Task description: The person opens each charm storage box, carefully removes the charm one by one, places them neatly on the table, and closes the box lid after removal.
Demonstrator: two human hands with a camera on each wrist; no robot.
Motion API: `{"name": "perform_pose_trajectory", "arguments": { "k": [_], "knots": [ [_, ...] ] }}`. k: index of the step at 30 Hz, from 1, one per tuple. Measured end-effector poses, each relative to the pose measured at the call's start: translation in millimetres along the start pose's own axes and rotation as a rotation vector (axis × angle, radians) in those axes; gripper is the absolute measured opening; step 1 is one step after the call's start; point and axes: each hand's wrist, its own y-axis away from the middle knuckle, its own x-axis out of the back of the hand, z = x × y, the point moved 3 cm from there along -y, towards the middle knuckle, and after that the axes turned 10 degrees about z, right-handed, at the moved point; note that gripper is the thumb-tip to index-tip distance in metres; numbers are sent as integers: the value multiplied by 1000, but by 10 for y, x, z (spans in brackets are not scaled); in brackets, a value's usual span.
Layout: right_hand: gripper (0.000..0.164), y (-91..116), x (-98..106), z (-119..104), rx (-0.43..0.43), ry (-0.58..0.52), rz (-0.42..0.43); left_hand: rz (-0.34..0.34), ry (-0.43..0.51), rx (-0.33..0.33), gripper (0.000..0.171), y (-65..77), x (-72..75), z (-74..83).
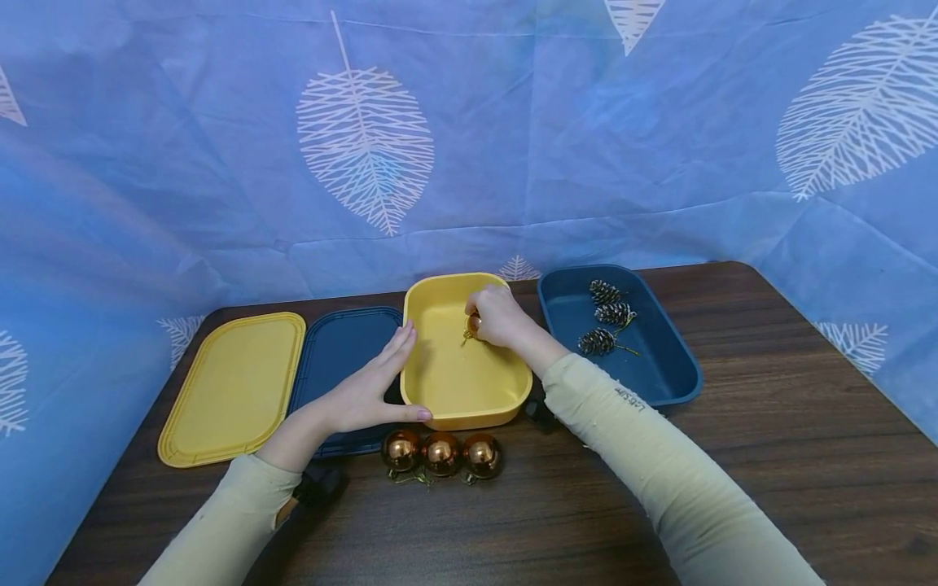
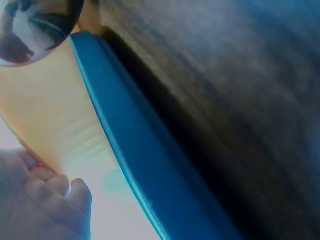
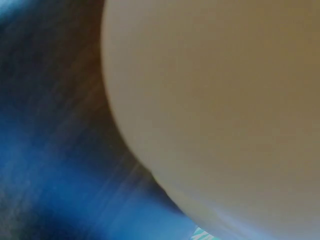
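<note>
Three shiny copper bauble ornaments (image 1: 442,455) lie lowest in frame on the dark wooden desk (image 1: 769,456). Left hand (image 1: 370,391), fingers straight, steadies the yellow plastic tub (image 1: 469,391); right hand (image 1: 498,316) pinches a fourth copper bauble (image 1: 473,325) inside it. Placing appears underway; release likely follows.

three copper baubles (image 1: 442,455) sit in a row just in front of the yellow tray (image 1: 506,399), blocking the near approach. the blue lid (image 1: 333,350) and blue tray (image 1: 674,374) flank it closely. bare tabletop (image 1: 806,456) lies open at right.
</note>
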Motion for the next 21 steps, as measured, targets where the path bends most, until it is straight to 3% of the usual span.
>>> {"name": "perform_pose_trajectory", "arguments": {
  "k": [4,13,21],
  "knots": [
    [26,11,9,11,-16,-62,-24,1,-1,-7,111,1,0,12],
    [39,90,134,-42,-153,-340,-102,0,9,1,111,3,8,24],
    [37,265,285,-210,-84,-455,-88,-2,7,4,111,-1,-8,7]
  ]
}}
